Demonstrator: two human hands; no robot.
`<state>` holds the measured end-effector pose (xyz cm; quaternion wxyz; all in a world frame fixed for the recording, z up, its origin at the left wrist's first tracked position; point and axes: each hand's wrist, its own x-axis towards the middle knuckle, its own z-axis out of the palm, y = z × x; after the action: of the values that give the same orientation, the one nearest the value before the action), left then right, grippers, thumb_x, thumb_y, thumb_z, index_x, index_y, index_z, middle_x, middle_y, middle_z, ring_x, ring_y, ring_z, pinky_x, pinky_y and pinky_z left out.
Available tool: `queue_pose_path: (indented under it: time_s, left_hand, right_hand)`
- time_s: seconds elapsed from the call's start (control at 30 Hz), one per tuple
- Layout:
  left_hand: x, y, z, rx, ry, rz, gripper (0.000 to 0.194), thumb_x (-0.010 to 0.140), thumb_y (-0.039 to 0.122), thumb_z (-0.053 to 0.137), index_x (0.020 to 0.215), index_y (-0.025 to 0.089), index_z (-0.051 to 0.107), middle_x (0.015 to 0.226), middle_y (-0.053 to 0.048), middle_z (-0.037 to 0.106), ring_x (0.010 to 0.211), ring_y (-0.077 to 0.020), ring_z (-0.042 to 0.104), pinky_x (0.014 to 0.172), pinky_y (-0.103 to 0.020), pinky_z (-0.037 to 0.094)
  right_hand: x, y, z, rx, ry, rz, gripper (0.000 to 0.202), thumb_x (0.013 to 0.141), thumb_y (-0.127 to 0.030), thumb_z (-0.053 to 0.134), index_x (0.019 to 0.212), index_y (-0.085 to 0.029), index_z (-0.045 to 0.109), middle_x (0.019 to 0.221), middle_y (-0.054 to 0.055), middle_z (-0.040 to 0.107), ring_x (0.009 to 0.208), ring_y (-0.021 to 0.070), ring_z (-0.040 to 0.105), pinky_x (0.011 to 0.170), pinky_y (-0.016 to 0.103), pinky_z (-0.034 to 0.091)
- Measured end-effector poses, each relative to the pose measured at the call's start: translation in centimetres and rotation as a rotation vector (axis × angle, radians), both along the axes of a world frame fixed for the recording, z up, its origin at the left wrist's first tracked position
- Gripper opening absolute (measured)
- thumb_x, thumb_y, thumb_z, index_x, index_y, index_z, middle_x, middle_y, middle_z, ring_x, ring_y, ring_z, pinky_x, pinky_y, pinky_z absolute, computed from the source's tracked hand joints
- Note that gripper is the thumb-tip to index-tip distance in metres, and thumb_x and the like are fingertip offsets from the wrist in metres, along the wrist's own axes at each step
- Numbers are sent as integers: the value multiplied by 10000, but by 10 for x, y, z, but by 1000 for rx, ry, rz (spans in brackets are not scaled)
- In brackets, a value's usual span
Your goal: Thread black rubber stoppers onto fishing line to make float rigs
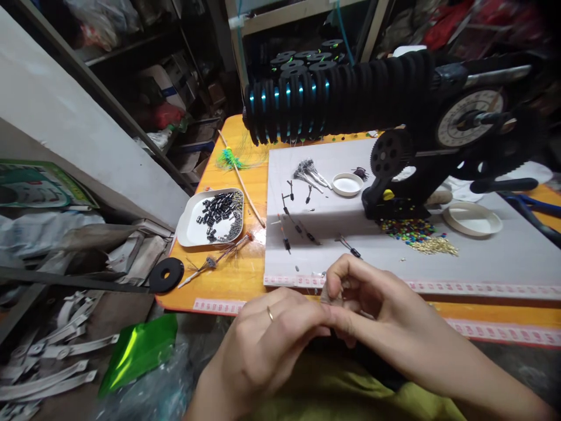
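My left hand (280, 333), with a ring on one finger, is closed, its fingertips pinched against those of my right hand (362, 298). The fingers of my right hand are curled and closed too. Something small and whitish (329, 293) shows at the right fingertips, but I cannot make out what it is or what else is pinched. Both hands are over the front edge of a grey board (412, 272). Just beyond them a small black part with thin wire ends (350, 248) lies on the board, and several similar black pieces (298, 227) lie to the left.
A white tray (186, 225) of black and metal parts stands left, near a black foam ring (166, 275). A winding machine (394, 158) carrying black foam spools (337, 99) overhangs the board. Coloured beads (407, 229), golden pieces (438, 246) and a shallow dish (472, 220) are right.
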<state>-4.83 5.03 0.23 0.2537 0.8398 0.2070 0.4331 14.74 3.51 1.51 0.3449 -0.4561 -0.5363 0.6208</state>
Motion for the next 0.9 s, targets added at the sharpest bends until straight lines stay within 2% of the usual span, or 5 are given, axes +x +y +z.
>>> queue_pose_path:
  time_s: [0.1, 0.23, 0.57, 0.77, 0.9]
  left_hand:
    - [2, 3, -1, 82, 1, 15, 368, 869, -41, 552, 1180, 154, 541, 787, -44, 688, 678, -140, 599, 634, -269, 546]
    - [5, 4, -14, -18, -191, 100, 488, 804, -112, 542, 1163, 217, 518, 800, -7, 626, 688, -135, 581, 634, -288, 524]
    - [13, 3, -19, 29, -377, 199, 660, 726, -172, 573, 1228, 241, 460, 831, 25, 613, 652, -119, 602, 637, -316, 565]
    - [19, 6, -18, 117, -390, 287, 638, 724, -166, 577, 1219, 220, 467, 845, 17, 615, 681, -126, 612, 666, -332, 589]
    - [27, 9, -15, 115, -336, 230, 760, 697, -146, 555, 1341, 226, 398, 1307, -125, 529, 1044, -204, 604, 702, -321, 600]
  right_hand:
    - [-1, -1, 1, 68, 16, 5, 149, 979, -360, 558, 955, -227, 495, 743, -26, 580, 620, 102, 571, 554, 201, 482]
    - [-4, -9, 2, 305, -168, -105, 87, 1029, -235, 438, 1054, -260, 517, 867, -11, 614, 751, 104, 634, 663, 193, 537]
    - [-10, -18, -1, 883, -539, -272, 265, 888, -21, 528, 1037, -230, 466, 862, 16, 637, 694, 118, 643, 643, 209, 533]
    - [-8, -20, 6, 920, -570, -290, 309, 864, 18, 491, 1032, -240, 464, 840, 21, 627, 760, 154, 650, 681, 258, 531]
    - [-2, -21, 12, 796, -481, -315, 269, 867, -35, 540, 1013, -253, 482, 851, 3, 621, 793, 145, 656, 719, 249, 525]
